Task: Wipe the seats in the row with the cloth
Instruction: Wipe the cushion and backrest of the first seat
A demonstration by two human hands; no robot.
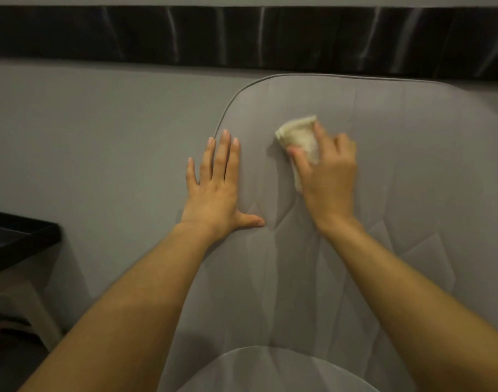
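- Step in hand: wiping the upper padded panel of one grey seat (397,154). Judged from the lighter cushion (270,369) curving in at the bottom edge, this panel is the backrest.
- Cloth position: the cream cloth (297,134) is bunched into a wad and pressed against the panel, toward its upper left part and below the piped top edge.
- Right grip (326,179): your fingers and thumb curl round the cloth and pinch it. Part of the wad shows beyond the fingertips; the rest is hidden under the palm.
- Left grip (213,190): spread flat, fingers straight, thumb out to the side. It rests on the left margin of the panel, beside the cloth but apart from it, and holds nothing. Its likely function is to steady the seat.
- Progress: cannot be read from the fabric, since no wet or cleaned track is visible. Other seats in the row are out of frame.
- Next move: draw the cloth across the panel in overlapping strokes with even pressure. Cover the right side and the quilted lower seams, then go down to the cushion.
- Caution: the creased fabric may drag the wad, so refold it if it rolls.
- Surroundings: a grey wall (100,123) behind, and a dark bench (16,236) at the left edge.
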